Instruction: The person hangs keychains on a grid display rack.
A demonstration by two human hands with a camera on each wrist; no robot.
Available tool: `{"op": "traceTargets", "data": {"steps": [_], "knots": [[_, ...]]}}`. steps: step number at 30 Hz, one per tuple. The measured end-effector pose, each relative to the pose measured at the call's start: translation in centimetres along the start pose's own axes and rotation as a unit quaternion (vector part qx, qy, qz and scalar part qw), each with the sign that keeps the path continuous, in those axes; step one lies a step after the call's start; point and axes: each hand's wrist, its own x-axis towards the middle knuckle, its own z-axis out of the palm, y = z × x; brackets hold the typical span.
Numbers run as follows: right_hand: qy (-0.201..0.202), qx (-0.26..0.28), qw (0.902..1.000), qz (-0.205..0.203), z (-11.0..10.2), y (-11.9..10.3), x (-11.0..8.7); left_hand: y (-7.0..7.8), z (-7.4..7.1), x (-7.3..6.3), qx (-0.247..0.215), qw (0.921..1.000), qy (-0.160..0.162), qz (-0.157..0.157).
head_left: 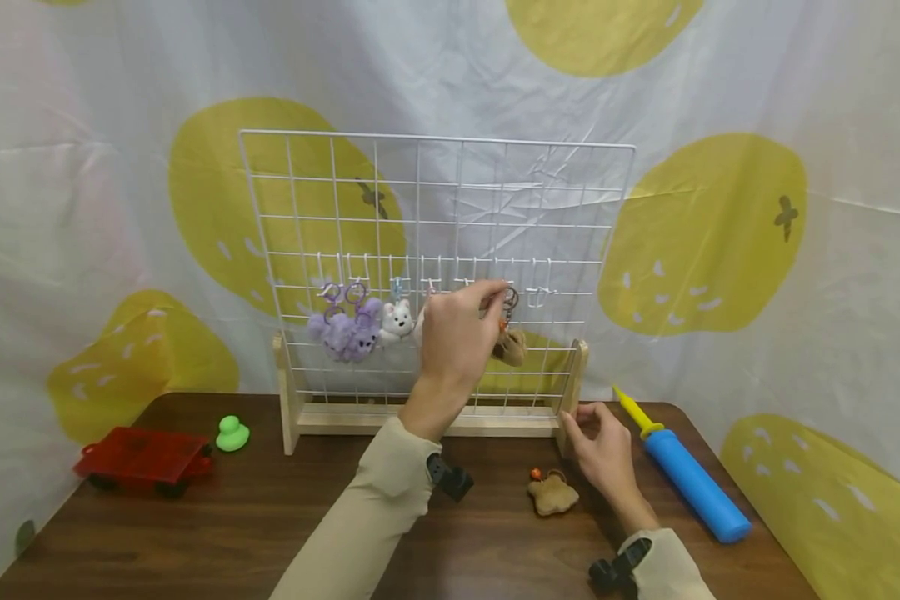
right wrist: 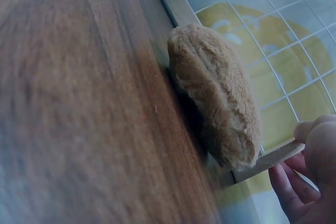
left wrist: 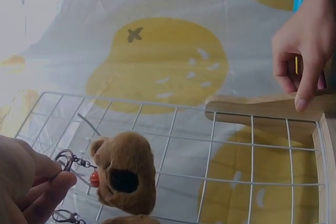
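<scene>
My left hand (head_left: 457, 329) pinches the metal key ring (left wrist: 65, 160) of a brown plush keychain (left wrist: 126, 174) in front of the white wire grid rack (head_left: 438, 223). This plush has a black nose and an orange bead, and it hangs at the hooks on the rack's right half. My right hand (head_left: 603, 446) grips the right wooden leg (head_left: 573, 383) of the rack, thumb on one side and fingers on the other in the right wrist view. Another brown plush keychain (head_left: 553, 496) lies on the table before that leg.
Purple plush keychains (head_left: 348, 333) and a white plush (head_left: 398, 318) hang on the rack's left half. A red toy cart (head_left: 146, 454) and a green duck (head_left: 232, 434) stand at the left. A blue and yellow pump (head_left: 697, 485) lies right of the right hand on the brown table (head_left: 217, 533).
</scene>
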Motion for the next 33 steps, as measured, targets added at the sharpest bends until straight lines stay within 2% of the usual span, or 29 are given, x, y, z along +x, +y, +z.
{"op": "traceTargets", "data": {"steps": [7, 13, 19, 22, 28, 30, 33], "knots": [[0.000, -0.006, 1.0000, 0.000, 0.0, 0.0, 0.0, 0.1, 0.1, 0.1, 0.037, 0.9991, -0.010, -0.016], [0.003, -0.004, 1.0000, -0.004, 0.0, 0.0, 0.1, 0.1, 0.0, 0.0, 0.060, 0.9978, -0.025, -0.013], [0.001, -0.007, 1.0000, -0.002, 0.0, 0.2, 0.1, -0.2, -0.4, -0.3, 0.023, 0.9997, -0.008, -0.001], [0.000, -0.005, 1.0000, -0.003, 0.0, 0.2, 0.1, -0.5, -0.7, -0.6, -0.002, 0.9998, 0.007, 0.018], [0.004, -0.005, 1.0000, -0.007, 0.2, 0.2, 0.2, -0.4, -1.2, -2.6, -0.058, 0.9976, 0.008, 0.036], [0.007, -0.005, 0.9999, -0.009, 0.2, 0.3, 0.2, -0.3, -1.1, -3.6, -0.078, 0.9961, -0.003, 0.041], [0.013, -0.007, 0.9998, -0.013, 0.1, 0.3, 0.2, -0.4, -0.3, -5.5, -0.084, 0.9941, -0.032, 0.059]]}}
